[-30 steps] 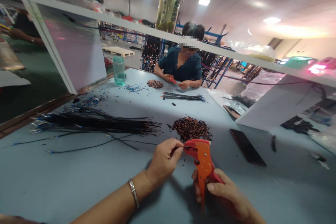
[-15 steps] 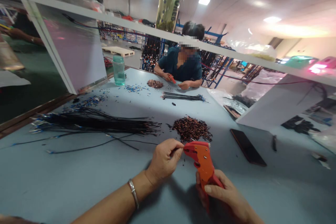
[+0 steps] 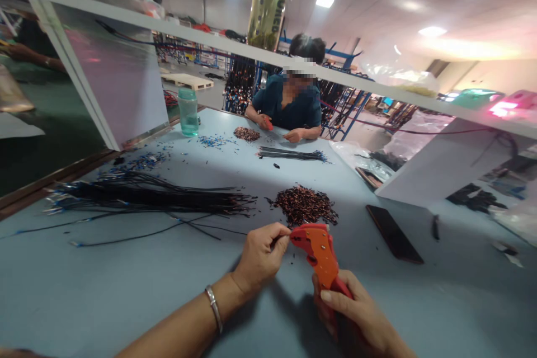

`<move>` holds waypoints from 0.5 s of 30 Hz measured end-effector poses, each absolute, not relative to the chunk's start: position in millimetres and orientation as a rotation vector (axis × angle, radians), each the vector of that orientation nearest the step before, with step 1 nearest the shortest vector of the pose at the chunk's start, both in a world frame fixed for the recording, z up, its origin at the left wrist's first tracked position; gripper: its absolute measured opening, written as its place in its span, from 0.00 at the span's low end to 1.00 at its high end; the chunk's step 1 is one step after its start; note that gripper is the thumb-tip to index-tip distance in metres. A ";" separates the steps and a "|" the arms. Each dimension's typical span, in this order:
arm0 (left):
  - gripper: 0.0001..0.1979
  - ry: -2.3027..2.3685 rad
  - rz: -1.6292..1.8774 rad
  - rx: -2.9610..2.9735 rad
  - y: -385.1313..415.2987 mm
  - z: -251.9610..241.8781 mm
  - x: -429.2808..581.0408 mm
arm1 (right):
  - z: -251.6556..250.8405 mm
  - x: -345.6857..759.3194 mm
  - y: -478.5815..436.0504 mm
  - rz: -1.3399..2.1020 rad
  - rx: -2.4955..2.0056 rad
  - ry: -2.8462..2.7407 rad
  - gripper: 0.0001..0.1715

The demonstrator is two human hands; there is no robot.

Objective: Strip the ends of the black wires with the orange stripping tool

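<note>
My right hand (image 3: 350, 305) is closed around the handles of a red and orange wire stripper (image 3: 321, 257), its head turned to the left. My left hand (image 3: 262, 254), with a bracelet at the wrist, pinches a thin black wire (image 3: 230, 230) right at the stripper's jaws. The wire's tip is hidden there. Just beyond the tool lies a heap of dark and copper-coloured wire scraps (image 3: 304, 205). To the left a thick bundle of black wires (image 3: 146, 196) with blue-tipped ends rests on the table (image 3: 138, 296).
Across the table a co-worker (image 3: 289, 100) holds a red tool, near a smaller wire bundle (image 3: 291, 154). A dark phone (image 3: 394, 234) lies at the right. A green bottle (image 3: 188, 114) stands at the back left. A white shelf rail (image 3: 335, 74) crosses above.
The wire stripper's head has shifted slightly left and its handles look squeezed a little closer. My left hand keeps its pinch at the jaws. The co-worker's red tool has moved slightly left.
</note>
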State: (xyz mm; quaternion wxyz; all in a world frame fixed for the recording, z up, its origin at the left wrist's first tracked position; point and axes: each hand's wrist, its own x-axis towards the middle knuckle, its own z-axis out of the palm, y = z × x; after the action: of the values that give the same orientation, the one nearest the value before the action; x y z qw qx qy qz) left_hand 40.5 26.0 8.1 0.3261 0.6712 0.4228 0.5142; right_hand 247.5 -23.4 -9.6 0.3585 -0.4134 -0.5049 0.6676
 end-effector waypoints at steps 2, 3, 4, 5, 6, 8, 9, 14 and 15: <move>0.11 1.122 1.337 1.741 26.1 7.7 40.6 | -8.6 245.0 -23.5 1.710 -1.069 -1.292 0.25; 0.11 1.127 1.333 1.729 26.2 7.3 40.7 | -8.3 244.2 -23.4 1.710 -1.071 -1.290 0.26; 0.12 1.133 1.329 1.719 26.3 6.9 40.9 | -8.1 243.6 -23.4 1.709 -1.078 -1.290 0.26; 0.12 1.138 1.324 1.710 26.5 6.2 41.2 | -7.9 243.4 -23.3 1.710 -1.087 -1.290 0.26; 0.12 1.144 1.320 1.704 26.7 5.4 41.5 | -7.9 243.3 -23.1 1.709 -1.095 -1.289 0.26; 0.12 1.158 1.313 1.698 27.4 3.3 42.1 | -7.8 243.6 -22.7 1.712 -1.105 -1.296 0.27; 0.12 1.164 1.308 1.697 27.8 2.0 42.4 | -7.8 243.7 -22.5 1.712 -1.108 -1.297 0.27; 0.12 1.176 1.295 1.685 29.2 -2.3 43.5 | -8.9 243.7 -21.6 1.711 -1.137 -1.275 0.28; 0.12 1.176 1.292 1.681 29.2 -2.1 43.6 | -9.5 243.6 -21.5 1.715 -1.140 -1.270 0.28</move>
State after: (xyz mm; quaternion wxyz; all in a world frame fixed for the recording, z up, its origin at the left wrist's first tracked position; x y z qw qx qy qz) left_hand 43.6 29.2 -2.1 0.3508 0.6493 0.4543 0.4989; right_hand 243.6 -21.5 -9.5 0.3533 -0.4406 -0.4912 0.6631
